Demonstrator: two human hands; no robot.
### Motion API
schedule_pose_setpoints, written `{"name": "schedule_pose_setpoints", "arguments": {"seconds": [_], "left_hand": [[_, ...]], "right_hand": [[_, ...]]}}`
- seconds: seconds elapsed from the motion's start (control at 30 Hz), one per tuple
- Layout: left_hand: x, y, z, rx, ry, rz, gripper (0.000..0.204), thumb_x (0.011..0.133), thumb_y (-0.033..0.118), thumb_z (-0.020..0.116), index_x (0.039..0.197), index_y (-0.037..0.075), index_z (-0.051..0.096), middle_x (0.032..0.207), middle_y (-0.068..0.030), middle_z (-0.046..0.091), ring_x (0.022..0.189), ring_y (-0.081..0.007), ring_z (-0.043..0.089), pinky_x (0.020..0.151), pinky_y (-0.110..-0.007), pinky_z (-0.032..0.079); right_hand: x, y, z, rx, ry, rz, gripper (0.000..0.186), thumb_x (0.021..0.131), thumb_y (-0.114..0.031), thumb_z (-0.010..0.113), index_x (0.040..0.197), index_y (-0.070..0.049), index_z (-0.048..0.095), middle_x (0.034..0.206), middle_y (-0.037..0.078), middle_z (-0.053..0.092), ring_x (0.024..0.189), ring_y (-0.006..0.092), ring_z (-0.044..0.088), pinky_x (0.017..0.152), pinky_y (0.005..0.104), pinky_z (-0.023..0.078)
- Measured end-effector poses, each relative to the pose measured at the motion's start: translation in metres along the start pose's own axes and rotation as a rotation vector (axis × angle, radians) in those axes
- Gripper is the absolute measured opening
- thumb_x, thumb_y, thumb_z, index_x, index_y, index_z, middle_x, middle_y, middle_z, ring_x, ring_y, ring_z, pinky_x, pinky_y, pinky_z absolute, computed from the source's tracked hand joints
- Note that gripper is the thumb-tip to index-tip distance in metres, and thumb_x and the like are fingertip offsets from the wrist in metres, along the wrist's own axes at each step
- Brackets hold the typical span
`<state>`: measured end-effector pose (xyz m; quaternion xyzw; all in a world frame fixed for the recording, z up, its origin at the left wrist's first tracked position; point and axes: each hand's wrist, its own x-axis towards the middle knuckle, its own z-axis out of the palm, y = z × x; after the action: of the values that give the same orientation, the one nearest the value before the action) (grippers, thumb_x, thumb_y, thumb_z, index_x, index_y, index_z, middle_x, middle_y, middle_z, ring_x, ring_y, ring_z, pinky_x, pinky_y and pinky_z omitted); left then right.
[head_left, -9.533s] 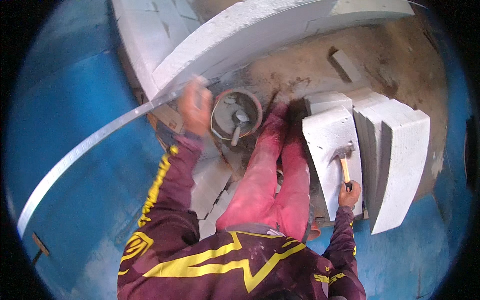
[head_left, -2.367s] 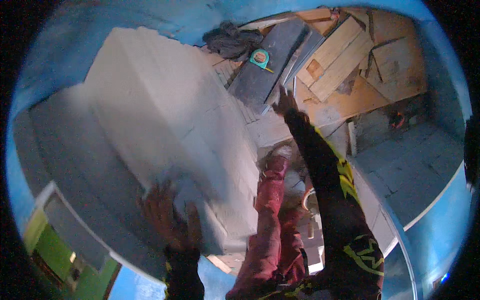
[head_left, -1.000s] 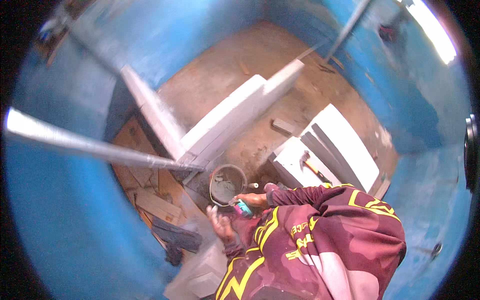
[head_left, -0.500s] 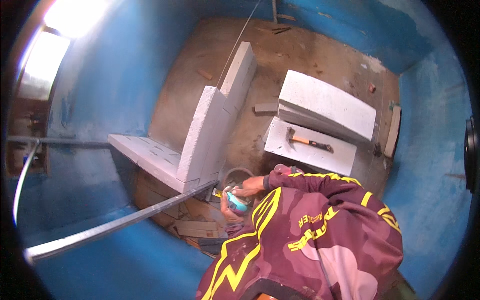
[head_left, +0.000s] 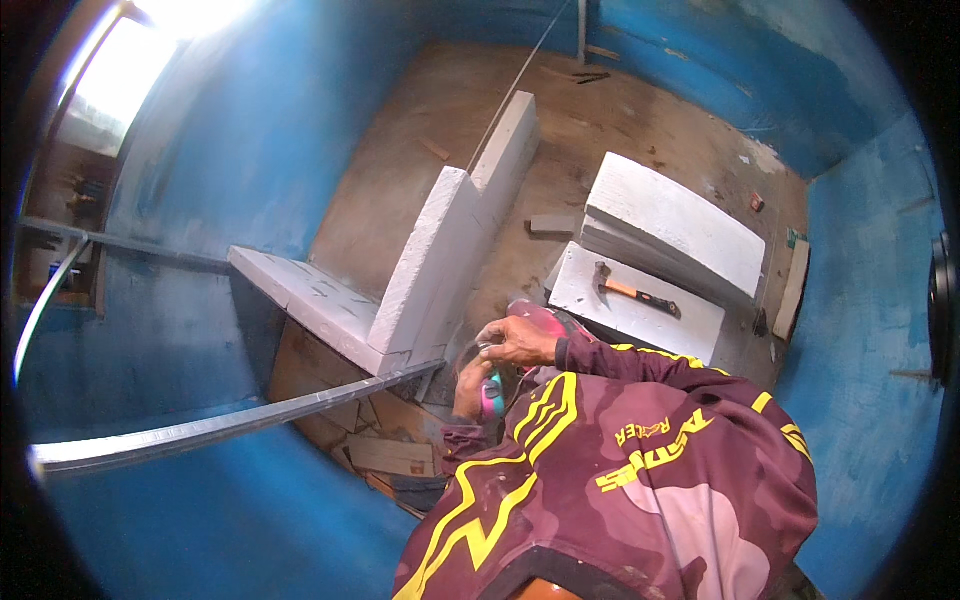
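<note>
My left hand [head_left: 468,388] is closed around a turquoise tape measure [head_left: 491,396], held close in front of my chest. Against its top, my right hand [head_left: 528,341] has its fingers drawn together in a pinch; whatever they grip is too small to make out. Just left of my hands stands a low wall of white blocks [head_left: 420,268], with a shorter row of blocks [head_left: 300,295] joining it at an angle. A hammer [head_left: 637,293] with an orange and black handle lies on a white block [head_left: 690,325] to the right.
More white blocks [head_left: 675,220] are stacked beyond the hammer. A long metal bar [head_left: 240,428] runs from the left to the wall's near corner. A taut string [head_left: 520,75] stretches over the far blocks. Boards [head_left: 390,455] lie on the floor at the near left.
My hands have risen slightly and come closer together, my right fingers now at the top of the tape measure. The yellow tape end, visible earlier, no longer shows. The whole view has shifted slightly.
</note>
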<state>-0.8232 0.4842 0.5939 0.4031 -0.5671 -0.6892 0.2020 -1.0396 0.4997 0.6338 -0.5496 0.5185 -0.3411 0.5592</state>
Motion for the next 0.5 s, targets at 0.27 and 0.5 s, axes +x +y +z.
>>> {"name": "schedule_pose_setpoints", "arguments": {"seconds": [0.27, 0.5], "left_hand": [[0.029, 0.025, -0.012, 0.157, 0.016, 0.087, 0.033, 0.096, 0.019, 0.049, 0.115, -0.002, 0.066, 0.108, -0.0057, 0.066, 0.095, -0.0141, 0.060, 0.083, -0.029, 0.047], [0.127, 0.048, -0.052, 0.321, 0.004, -0.221, 0.033, 0.102, 0.027, 0.047, 0.099, 0.002, 0.068, 0.087, -0.0082, 0.064, 0.079, -0.0185, 0.058, 0.074, -0.033, 0.046]], "right_hand": [[0.057, 0.007, -0.008, 0.195, 0.005, 0.121, 0.031, 0.082, -0.018, 0.073, 0.106, 0.003, 0.071, 0.095, 0.014, 0.074, 0.087, 0.0226, 0.070, 0.080, 0.0357, 0.056], [0.166, 0.048, -0.086, 0.550, 0.136, 0.191, 0.020, 0.083, -0.007, 0.073, 0.101, 0.001, 0.074, 0.089, 0.008, 0.073, 0.080, 0.0155, 0.068, 0.067, 0.0291, 0.056]]}}
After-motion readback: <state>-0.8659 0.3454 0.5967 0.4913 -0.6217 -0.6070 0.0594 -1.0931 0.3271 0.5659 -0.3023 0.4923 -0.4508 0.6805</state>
